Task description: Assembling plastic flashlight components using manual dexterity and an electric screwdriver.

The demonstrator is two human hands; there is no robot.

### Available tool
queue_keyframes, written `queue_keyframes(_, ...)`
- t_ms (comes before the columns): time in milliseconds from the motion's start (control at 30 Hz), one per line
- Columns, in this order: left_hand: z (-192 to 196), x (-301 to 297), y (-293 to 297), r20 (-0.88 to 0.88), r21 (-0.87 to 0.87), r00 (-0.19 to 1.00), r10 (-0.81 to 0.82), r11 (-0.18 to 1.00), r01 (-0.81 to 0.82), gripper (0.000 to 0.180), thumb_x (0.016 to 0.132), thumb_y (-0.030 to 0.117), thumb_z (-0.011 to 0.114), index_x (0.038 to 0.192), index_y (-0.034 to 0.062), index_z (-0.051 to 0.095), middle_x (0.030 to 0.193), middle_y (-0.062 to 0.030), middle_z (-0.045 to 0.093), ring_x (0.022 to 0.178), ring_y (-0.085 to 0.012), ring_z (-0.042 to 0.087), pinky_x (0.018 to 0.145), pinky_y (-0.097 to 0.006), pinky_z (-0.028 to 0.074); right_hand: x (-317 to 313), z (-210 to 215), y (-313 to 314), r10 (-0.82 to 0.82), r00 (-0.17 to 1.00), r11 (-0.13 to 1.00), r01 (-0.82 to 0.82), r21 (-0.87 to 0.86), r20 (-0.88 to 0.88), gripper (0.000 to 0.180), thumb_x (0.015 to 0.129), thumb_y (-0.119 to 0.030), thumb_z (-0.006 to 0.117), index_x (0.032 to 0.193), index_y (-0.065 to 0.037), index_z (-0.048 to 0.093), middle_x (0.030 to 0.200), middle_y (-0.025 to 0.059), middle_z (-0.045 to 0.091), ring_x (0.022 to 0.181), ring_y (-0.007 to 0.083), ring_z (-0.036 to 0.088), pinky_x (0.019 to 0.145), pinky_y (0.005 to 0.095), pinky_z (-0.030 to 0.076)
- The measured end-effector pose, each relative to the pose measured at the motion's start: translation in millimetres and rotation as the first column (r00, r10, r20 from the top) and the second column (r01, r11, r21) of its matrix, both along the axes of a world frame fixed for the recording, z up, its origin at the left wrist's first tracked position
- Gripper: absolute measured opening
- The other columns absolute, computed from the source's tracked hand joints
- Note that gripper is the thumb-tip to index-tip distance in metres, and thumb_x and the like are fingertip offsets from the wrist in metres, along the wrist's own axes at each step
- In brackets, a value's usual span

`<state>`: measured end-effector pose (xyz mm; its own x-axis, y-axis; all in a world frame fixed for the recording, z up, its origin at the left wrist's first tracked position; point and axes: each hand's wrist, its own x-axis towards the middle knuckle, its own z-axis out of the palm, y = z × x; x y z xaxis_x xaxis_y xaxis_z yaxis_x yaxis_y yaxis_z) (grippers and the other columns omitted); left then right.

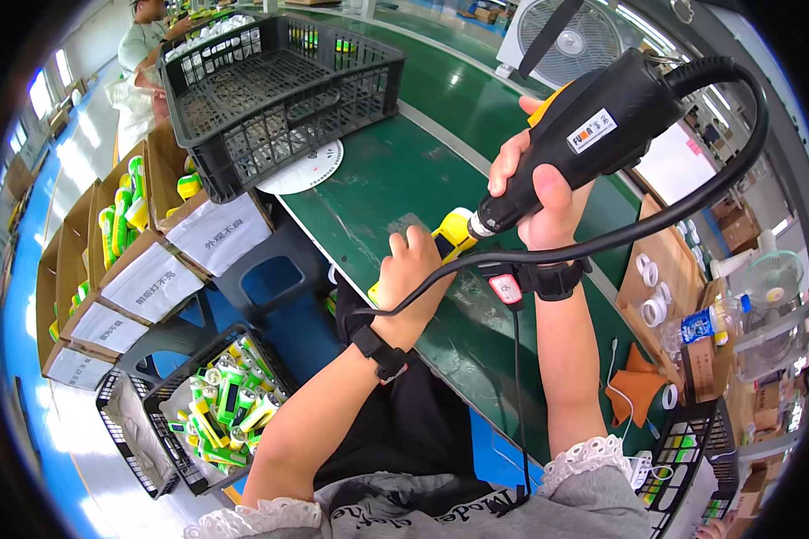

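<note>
My right hand (pixel 553 199) is wrapped round a black electric screwdriver (pixel 593 126) with a yellow part on its upper side. The screwdriver slants down to the left. Its metal nose meets the end of a yellow flashlight-shaped piece (pixel 457 232) with a dark panel. That piece sits in the closed fingers of my left hand (pixel 409 278), above the green bench (pixel 368 207). Much of it is hidden by the hand. From the screwdriver's top a thick black cable (pixel 692 211) loops round and crosses in front of both wrists.
A black plastic crate (pixel 288 117) stands on the bench at the far left. Cardboard boxes (pixel 153 278) hold green and yellow pieces at the left, above a full black basket (pixel 229 404). White rings (pixel 653 310) and an orange cloth (pixel 634 386) lie right. Another person (pixel 144 49) stands far left.
</note>
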<state>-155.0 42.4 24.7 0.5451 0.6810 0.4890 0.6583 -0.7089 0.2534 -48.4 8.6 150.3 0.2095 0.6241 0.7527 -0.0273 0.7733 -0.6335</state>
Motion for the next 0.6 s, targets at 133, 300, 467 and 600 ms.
queue_keyframes(133, 3.4, -5.8, 0.5, 0.047, -0.035, 0.998, -0.033, 0.999, 0.034, 0.028, 0.072, 0.027, 0.067, 0.082, 0.0035, 0.057, 0.079, -0.0076, 0.049, 0.07, -0.0231, 0.051, 0.053, -0.031, 0.048, -6.8, 2.1, 1.5, -0.147, 0.989, 0.986, 0.144, -0.081, -0.026, 0.078, 0.063, -0.036, 0.07, 0.12, 0.006, 0.038, 0.067, 0.0084, 0.05, 0.052, 0.016, 0.052, 0.049, 0.026, 0.045)
queue_keyframes(300, 8.0, -4.4, 1.0, 0.062, -0.092, 0.997, -0.044, 0.994, 0.05, 0.028, 0.07, 0.025, 0.068, 0.085, 0.0043, 0.057, 0.08, -0.0072, 0.051, 0.069, -0.0247, 0.052, 0.053, -0.033, 0.048, -3.6, 1.0, 1.1, -0.153, 0.987, 0.984, 0.148, -0.1, -0.049, 0.08, 0.063, -0.035, 0.07, 0.123, 0.006, 0.036, 0.067, 0.0086, 0.05, 0.052, 0.0165, 0.052, 0.049, 0.0263, 0.046)
queue_keyframes(467, 9.0, -9.9, 5.7, 0.086, -0.108, 0.993, -0.075, 0.991, 0.084, 0.031, 0.072, 0.028, 0.065, 0.087, 0.0032, 0.056, 0.081, -0.0099, 0.055, 0.072, -0.0264, 0.054, 0.056, -0.035, 0.049, -1.6, -2.2, 2.0, 0.015, 0.998, 1.0, -0.014, 0.01, -0.059, 0.061, 0.074, -0.014, 0.061, 0.124, 0.009, 0.034, 0.07, 0.0095, 0.054, 0.058, 0.0161, 0.053, 0.055, 0.0278, 0.046)
queue_keyframes(600, 13.6, -12.2, 4.9, 0.06, -0.125, 0.995, -0.077, 0.988, 0.085, 0.031, 0.072, 0.029, 0.062, 0.087, 0.0024, 0.056, 0.081, -0.011, 0.056, 0.072, -0.0273, 0.054, 0.057, -0.036, 0.05, 0.4, -6.7, 2.8, 0.04, 0.996, 0.999, -0.037, 0.035, -0.075, 0.061, 0.07, -0.017, 0.069, 0.117, 0.007, 0.039, 0.068, 0.0099, 0.054, 0.055, 0.0167, 0.054, 0.052, 0.0274, 0.046)
